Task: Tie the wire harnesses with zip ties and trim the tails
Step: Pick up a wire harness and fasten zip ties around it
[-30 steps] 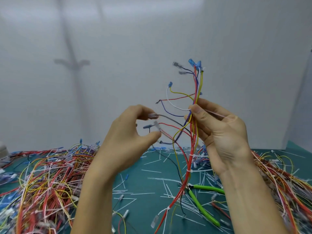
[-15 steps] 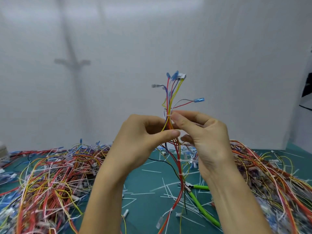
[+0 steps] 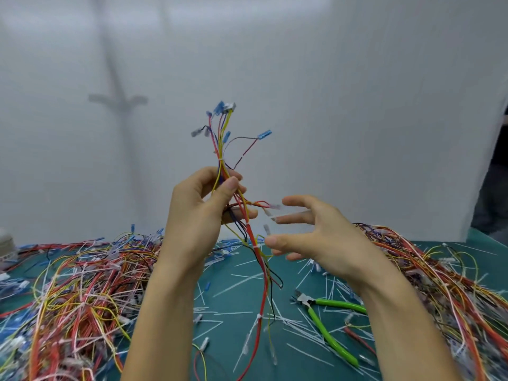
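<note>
The left hand (image 3: 203,215) gripped a bundled harness of red, yellow and blue wires (image 3: 233,193), held upright above the green worktop (image 3: 236,295). The right hand (image 3: 316,232) hovered just right of it, fingers spread, holding nothing. Green-handled cutters (image 3: 327,323) lay near right among trimmed white zip-tie tails (image 3: 247,279).

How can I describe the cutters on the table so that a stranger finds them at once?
On the green mat, look between the held harness and the wire pile on the right. The cutters lie there beside the right forearm, among white trimmed tails. Only they have two thick lime-green handles and a dark metal nose.
</note>
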### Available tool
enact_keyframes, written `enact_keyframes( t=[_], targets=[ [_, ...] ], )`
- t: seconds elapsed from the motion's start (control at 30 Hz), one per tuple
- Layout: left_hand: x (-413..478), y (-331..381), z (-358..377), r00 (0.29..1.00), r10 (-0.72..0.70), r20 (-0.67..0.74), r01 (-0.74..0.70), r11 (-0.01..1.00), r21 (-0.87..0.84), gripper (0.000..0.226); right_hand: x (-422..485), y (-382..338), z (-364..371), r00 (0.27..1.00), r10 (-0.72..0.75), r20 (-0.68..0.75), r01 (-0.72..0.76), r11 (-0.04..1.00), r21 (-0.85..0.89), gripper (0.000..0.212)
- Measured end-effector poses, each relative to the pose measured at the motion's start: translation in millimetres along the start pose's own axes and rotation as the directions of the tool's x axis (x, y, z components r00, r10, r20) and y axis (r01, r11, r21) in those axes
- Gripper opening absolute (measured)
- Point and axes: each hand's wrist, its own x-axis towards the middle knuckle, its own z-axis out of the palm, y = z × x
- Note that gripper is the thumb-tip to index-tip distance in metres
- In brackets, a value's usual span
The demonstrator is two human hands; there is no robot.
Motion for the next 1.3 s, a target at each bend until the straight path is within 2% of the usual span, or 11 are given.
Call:
enact_keyframes(
  t=[0.1,0.37,0.63,0.77,0.83,0.87,0.93,1.0,1.07,1.13,1.3],
  targets=[
    [0,-1,1,0.999,0.04,-0.013,-0.039,0.997,0.066,0.011,4,0,9,0.996,-0.019,-0.084,0.011,0.995,-0.097,0.073],
    [1,-3,1,0.997,0.071,0.011,-0.072,0.989,0.126,0.01,6,1,13,0.989,-0.134,-0.065,0.127,0.987,-0.098,0.012],
    [2,-6,-2,0.983,0.037,0.178,-0.063,0.987,0.146,0.052,7,4,10,0.971,-0.216,-0.106,0.205,0.973,-0.101,0.01],
    [3,-8,-3,0.991,0.076,0.11,-0.083,0.994,0.064,0.071,3,-2,7,0.979,-0.172,-0.108,0.186,0.973,0.136,0.004],
    [4,-7,-5,0.99,0.123,0.068,-0.127,0.99,0.053,0.072,4,-1,6,0.985,-0.109,-0.137,0.13,0.98,0.153,0.025],
    [4,-7,-6,0.989,0.142,0.052,-0.144,0.989,0.043,0.073,4,2,5,0.989,-0.073,-0.128,0.081,0.995,0.055,0.042],
    [4,-6,-7,0.985,0.171,0.011,-0.171,0.985,0.02,0.073,4,5,5,0.999,0.013,-0.035,-0.02,0.98,-0.197,0.072],
    [4,-4,-7,0.98,0.193,-0.041,-0.194,0.981,-0.008,0.071,3,6,8,0.989,0.082,0.122,-0.045,0.959,-0.28,0.079],
    [4,-4,-7,0.977,0.198,-0.084,-0.202,0.979,-0.037,0.07,4,5,13,0.971,0.059,0.23,0.017,0.948,-0.318,0.055],
    [4,-4,-7,0.978,0.181,-0.105,-0.189,0.979,-0.072,0.07,7,5,20,0.976,-0.012,0.219,0.089,0.934,-0.346,0.03],
    [4,-3,-10,0.992,0.075,-0.099,-0.093,0.976,-0.197,0.063,9,9,23,0.99,-0.044,0.131,0.075,0.968,-0.238,0.013]
  ],
)
